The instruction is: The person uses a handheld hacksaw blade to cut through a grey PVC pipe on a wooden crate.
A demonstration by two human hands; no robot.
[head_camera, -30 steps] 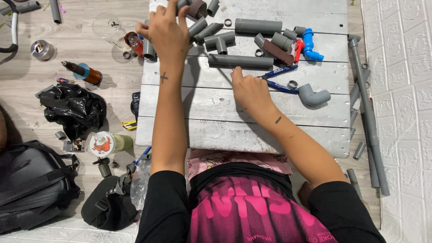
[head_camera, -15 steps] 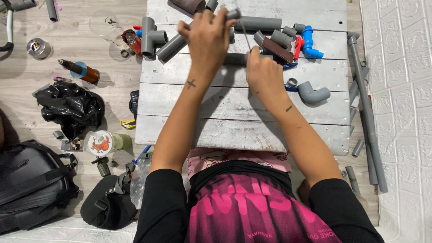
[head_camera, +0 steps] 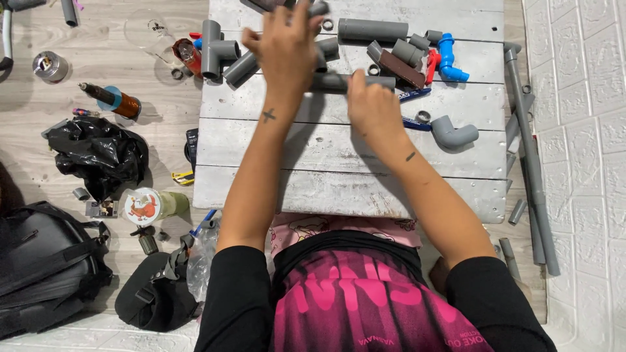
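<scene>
I sit at a low white plank board [head_camera: 339, 186] strewn with grey pipe pieces. My right hand [head_camera: 373, 107] grips a short horizontal grey pipe [head_camera: 386, 82] near the board's far middle. My left hand [head_camera: 287, 52] is closed at that pipe's left end, and a grey fitting [head_camera: 318, 9] shows past its fingertips. How the fitting meets the pipe is hidden by the hand. Just left of my left hand lies a grey tee with a pipe stub [head_camera: 218, 51].
On the board are a blue fitting [head_camera: 447, 58], a grey elbow [head_camera: 454, 133], a brown block [head_camera: 399, 65] and a longer grey pipe [head_camera: 373, 29]. Long grey pipes [head_camera: 531, 163] lie along the white wall. A black plastic bag [head_camera: 98, 153], a backpack [head_camera: 39, 261] and a tin [head_camera: 147, 205] sit on the floor at left.
My left hand came from the board's far left corner to the middle with a grey piece. My right hand moved up and took hold of the short pipe.
</scene>
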